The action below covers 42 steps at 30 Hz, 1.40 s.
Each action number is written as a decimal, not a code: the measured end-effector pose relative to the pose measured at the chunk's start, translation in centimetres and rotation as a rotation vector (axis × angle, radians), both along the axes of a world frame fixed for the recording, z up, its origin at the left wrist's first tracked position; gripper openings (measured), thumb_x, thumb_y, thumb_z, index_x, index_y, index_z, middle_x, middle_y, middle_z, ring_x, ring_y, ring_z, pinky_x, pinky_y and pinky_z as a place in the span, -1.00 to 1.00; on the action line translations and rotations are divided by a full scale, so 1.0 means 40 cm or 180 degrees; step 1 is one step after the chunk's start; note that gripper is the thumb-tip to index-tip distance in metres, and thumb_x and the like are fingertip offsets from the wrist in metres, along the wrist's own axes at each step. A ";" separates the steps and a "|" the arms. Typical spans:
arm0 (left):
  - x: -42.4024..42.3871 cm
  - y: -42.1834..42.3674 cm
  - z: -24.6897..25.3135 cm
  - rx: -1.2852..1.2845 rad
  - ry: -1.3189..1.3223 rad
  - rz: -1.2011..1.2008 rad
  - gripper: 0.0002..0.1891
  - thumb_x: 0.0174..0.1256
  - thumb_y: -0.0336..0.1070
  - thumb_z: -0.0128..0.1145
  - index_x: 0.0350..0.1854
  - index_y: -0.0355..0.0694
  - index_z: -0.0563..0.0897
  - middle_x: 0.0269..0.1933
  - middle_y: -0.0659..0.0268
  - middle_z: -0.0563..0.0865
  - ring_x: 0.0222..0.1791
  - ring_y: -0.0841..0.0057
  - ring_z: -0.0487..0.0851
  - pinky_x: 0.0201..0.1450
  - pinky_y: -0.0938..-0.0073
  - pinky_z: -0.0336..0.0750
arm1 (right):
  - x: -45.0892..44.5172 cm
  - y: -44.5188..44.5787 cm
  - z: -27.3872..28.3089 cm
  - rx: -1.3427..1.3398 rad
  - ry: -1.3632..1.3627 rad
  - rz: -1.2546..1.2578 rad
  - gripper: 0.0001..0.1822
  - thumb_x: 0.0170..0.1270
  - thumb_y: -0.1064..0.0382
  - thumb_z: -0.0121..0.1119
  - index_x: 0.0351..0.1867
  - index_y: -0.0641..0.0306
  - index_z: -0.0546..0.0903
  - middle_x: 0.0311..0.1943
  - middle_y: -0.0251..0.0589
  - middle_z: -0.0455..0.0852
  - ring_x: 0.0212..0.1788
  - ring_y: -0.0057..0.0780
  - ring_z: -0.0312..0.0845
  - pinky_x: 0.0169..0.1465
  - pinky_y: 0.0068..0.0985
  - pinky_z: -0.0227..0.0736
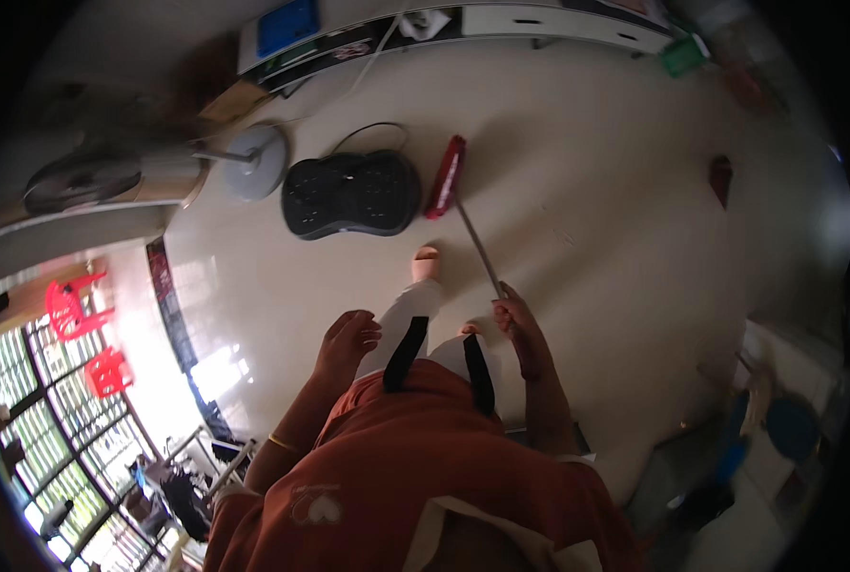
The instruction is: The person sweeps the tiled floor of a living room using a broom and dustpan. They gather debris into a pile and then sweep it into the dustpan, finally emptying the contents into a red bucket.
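Observation:
My right hand [516, 318] grips the thin grey handle [478, 243] of what looks like a broom. The handle runs away from me to its long red head [446, 177], which has a pale strip along it and rests on the floor. Close to that head, on its left, lies a black foot massager or vibration plate [350, 193] with a cable loop behind it. My left hand [350, 339] hangs beside my left thigh with its fingers loosely curled, and I see nothing in it.
A pedestal fan's round grey base [255, 163] stands left of the black plate. Along the far wall runs a low cabinet [568, 25] with white drawers. A green basket [683, 56] is by its right end. Red plastic chairs [74, 307] stand near the barred window at left.

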<state>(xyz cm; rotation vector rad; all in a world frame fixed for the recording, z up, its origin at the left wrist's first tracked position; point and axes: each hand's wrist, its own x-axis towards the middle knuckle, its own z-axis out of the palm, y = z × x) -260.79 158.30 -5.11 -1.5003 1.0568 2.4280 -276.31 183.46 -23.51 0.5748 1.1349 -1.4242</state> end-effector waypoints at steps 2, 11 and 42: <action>-0.018 -0.045 0.026 -0.0181 -0.0033 0.0018 -0.80 0.18 -0.22 -0.12 -0.29 -0.24 0.43 -0.40 0.33 0.50 -0.37 0.58 0.46 -0.31 0.60 0.36 | -0.025 -0.020 -0.009 0.0141 0.0300 0.0279 -0.48 0.03 0.44 -0.15 0.08 -0.01 0.15 -0.80 -0.50 0.13 -0.84 -0.80 0.00 -0.83 -0.82 -0.11; 0.144 -0.003 -0.031 -0.0043 -0.0749 0.0627 -0.78 0.09 -0.18 -0.03 -0.29 -0.21 0.45 -0.40 0.32 0.54 -0.38 0.60 0.48 -0.32 0.63 0.35 | -0.047 0.040 0.276 0.0836 0.0656 0.1592 -0.28 -0.09 0.48 -0.14 0.20 0.01 -0.02 -0.82 -0.42 0.23 -0.86 -0.70 0.09 -0.85 -0.69 0.01; 0.657 0.085 0.036 -0.0579 -0.1219 0.1365 -0.79 0.15 -0.19 -0.05 -0.28 -0.22 0.47 -0.40 0.38 0.56 -0.40 0.72 0.49 -0.30 0.71 0.34 | 0.417 -0.268 -0.138 -0.0079 -0.2275 0.1721 -0.58 0.05 0.47 -0.14 -0.08 -0.11 0.19 -0.74 -0.49 0.21 -0.82 -0.83 0.06 -0.84 -0.85 0.04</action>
